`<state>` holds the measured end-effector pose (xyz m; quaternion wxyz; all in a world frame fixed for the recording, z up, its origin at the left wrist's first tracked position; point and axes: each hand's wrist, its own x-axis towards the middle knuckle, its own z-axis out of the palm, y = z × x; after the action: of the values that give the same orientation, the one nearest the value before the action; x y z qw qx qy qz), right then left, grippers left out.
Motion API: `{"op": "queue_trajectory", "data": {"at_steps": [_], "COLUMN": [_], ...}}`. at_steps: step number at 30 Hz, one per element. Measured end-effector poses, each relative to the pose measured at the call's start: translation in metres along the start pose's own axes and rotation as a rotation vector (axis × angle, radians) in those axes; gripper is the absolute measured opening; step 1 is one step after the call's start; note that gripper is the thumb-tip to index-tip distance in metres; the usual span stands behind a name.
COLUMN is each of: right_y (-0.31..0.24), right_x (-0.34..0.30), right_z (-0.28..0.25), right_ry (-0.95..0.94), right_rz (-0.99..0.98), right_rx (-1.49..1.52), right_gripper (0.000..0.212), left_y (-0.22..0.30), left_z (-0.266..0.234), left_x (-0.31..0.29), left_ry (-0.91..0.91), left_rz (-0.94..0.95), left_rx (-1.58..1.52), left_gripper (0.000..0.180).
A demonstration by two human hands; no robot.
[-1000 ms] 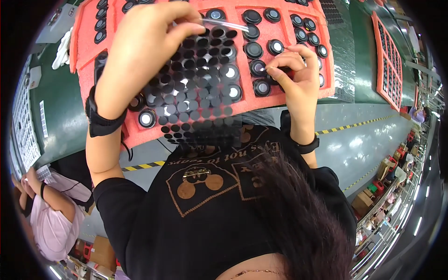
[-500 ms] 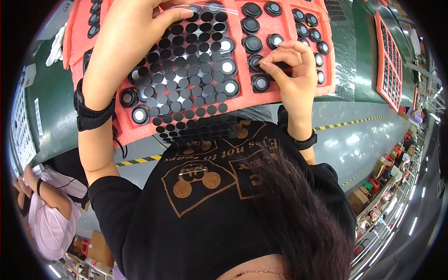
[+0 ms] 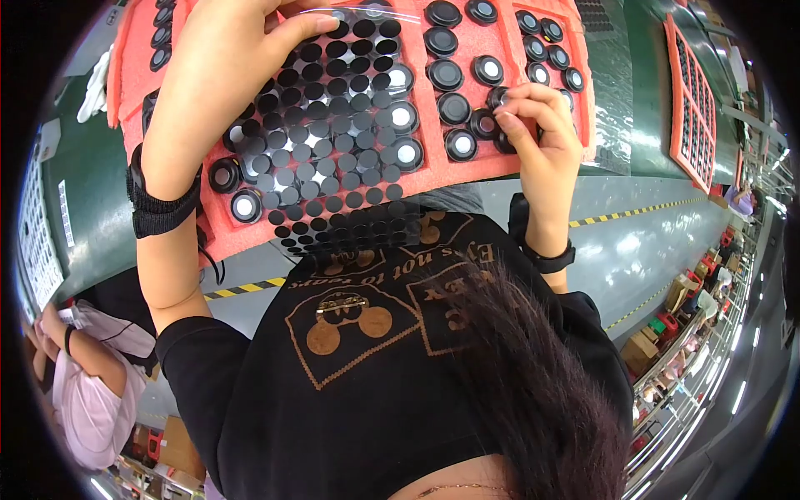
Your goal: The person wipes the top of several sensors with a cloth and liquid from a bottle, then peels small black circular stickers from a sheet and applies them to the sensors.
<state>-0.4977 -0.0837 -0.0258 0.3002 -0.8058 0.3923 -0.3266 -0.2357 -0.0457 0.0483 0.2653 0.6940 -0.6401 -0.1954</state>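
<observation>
The left hand (image 3: pixel 221 79) holds a clear plastic sheet of small black round stickers (image 3: pixel 333 142) by its upper edge, thumb and fingers (image 3: pixel 304 29) pinched on the film near the top of the view. The sheet hangs flat over the middle of a red foam tray (image 3: pixel 533 162), its long axis running from the pinch at the top down toward the person's chest, so its lower rows of dots overhang the tray's near edge above the black shirt (image 3: pixel 358 367).

The right hand (image 3: pixel 542 137) is at the tray's right part, just beside the sheet's right edge. Its fingertips (image 3: pixel 508 117) are curled together and press on one of the black round parts (image 3: pixel 483 125) seated in the foam; whether a sticker sits under them I cannot tell. More round parts with pale centres (image 3: pixel 406 154) show through the film to the left of that hand, others lie bare above it.

So the sheet lies to the left of the working fingers, close by, and the right hand is the nearer one to the uncovered parts. The tray rests on a green tabletop (image 3: pixel 92 208). Another person in a pink top (image 3: pixel 83 392) is at lower left.
</observation>
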Motion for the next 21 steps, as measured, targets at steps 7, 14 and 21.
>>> {"op": "queue_trajectory", "data": {"at_steps": [7,14,21], "right_y": [0.0034,0.0033,0.0033], "right_x": [-0.0055,-0.0051,-0.0059], "right_z": [-0.0061,-0.0059,-0.0032], "right_ry": [-0.063,-0.064,-0.039], "right_rz": [0.047,0.043,0.011], "right_rx": [0.015,0.021,-0.024], "right_gripper": [0.007,0.006,0.007], "left_y": [0.0006,-0.0004,0.0012], "left_z": [0.0012,0.0032,0.0042], "left_x": [0.0010,0.0017,0.0021], "left_ry": [-0.024,-0.025,-0.034], "left_rz": [-0.005,0.029,0.001], "left_rx": [-0.006,0.015,0.031], "left_gripper": [0.010,0.010,0.011]}}
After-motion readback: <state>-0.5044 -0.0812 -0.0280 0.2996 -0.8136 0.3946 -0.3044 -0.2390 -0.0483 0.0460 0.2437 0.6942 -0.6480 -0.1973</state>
